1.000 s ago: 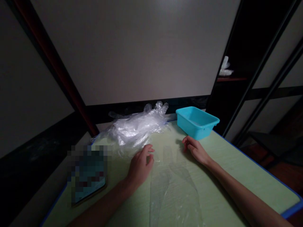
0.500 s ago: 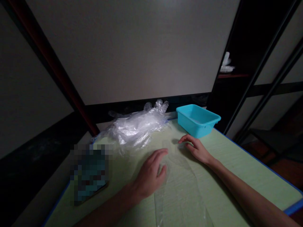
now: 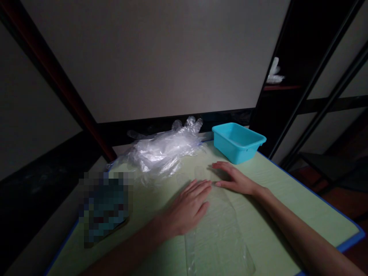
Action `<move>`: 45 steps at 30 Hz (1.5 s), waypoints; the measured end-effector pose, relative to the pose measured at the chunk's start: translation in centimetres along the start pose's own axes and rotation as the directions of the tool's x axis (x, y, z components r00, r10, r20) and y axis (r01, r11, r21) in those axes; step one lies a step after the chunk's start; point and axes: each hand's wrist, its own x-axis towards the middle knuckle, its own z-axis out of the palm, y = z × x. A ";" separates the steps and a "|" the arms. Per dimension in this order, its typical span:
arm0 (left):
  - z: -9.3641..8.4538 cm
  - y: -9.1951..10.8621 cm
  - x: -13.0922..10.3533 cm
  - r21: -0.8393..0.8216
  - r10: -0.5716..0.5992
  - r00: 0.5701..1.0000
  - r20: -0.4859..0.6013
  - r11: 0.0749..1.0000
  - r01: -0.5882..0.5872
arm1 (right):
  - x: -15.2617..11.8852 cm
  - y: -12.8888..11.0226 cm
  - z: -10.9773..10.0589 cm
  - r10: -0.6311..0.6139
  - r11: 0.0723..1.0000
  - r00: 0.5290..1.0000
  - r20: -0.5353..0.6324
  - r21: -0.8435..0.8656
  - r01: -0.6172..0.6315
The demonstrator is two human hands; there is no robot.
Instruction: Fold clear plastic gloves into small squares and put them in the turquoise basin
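Note:
A clear plastic glove (image 3: 218, 230) lies spread on the pale green tabletop, its finger parts pointing away from me. My left hand (image 3: 191, 207) rests over the upper left part of the glove, palm down with fingers stretched out, and covers some of it. Close by on the right, my right hand (image 3: 231, 178) is near the glove's upper right edge, fingers extended and thumb apart. Whether its fingertips touch the film I cannot tell. A heap of similar clear plastic gloves (image 3: 163, 149) sits at the back of the table.
Behind my right hand stands a turquoise plastic basin (image 3: 238, 143) at the back right corner. A pixelated object (image 3: 106, 209) is on the left side. The blue-edged table (image 3: 278, 172) backs onto a pale panel (image 3: 172, 57). White items (image 3: 275, 73) sit on a dark shelf.
My left hand has moved right and flattened over the glove. The right hand has shifted slightly left, its thumb now reaching toward the left hand. The view has tilted a little.

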 end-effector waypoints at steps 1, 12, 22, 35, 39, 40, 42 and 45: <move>0.1 -0.7 0.1 0.014 0.007 1.000 -0.002 1.000 -0.007 | 0.0 0.1 -0.2 0.005 1.000 1.000 0.011 0.001 -0.005; 0.4 -2.4 0.0 0.033 0.019 0.999 -0.035 0.999 -0.018 | -0.3 0.0 -1.4 0.013 1.000 0.997 0.080 0.024 -0.015; 0.2 -1.9 0.0 0.028 -0.003 0.991 -0.137 1.000 0.007 | -0.4 0.3 -0.9 0.005 1.000 0.995 0.100 0.003 -0.005; 0.2 -1.4 0.0 0.007 0.090 0.996 -0.019 0.996 -0.090 | -0.4 0.2 -0.6 0.007 1.000 0.992 0.124 -0.020 -0.005; 0.4 -1.5 -0.1 0.017 0.095 0.995 -0.010 0.995 -0.095 | -0.4 0.4 -0.5 0.008 1.000 0.993 0.121 -0.013 -0.007; 0.4 -1.5 -0.1 0.019 0.093 0.996 -0.008 0.995 -0.093 | -0.4 0.4 -0.5 0.009 1.000 0.993 0.119 -0.013 -0.007; 0.4 -1.4 -0.1 0.022 0.093 0.996 -0.012 0.995 -0.093 | -0.4 0.4 -0.5 0.010 1.000 0.993 0.120 -0.009 -0.009; 0.5 -1.4 -0.1 0.027 0.099 0.995 -0.020 0.995 -0.099 | -0.4 0.3 -0.7 0.002 1.000 0.992 0.123 0.007 -0.003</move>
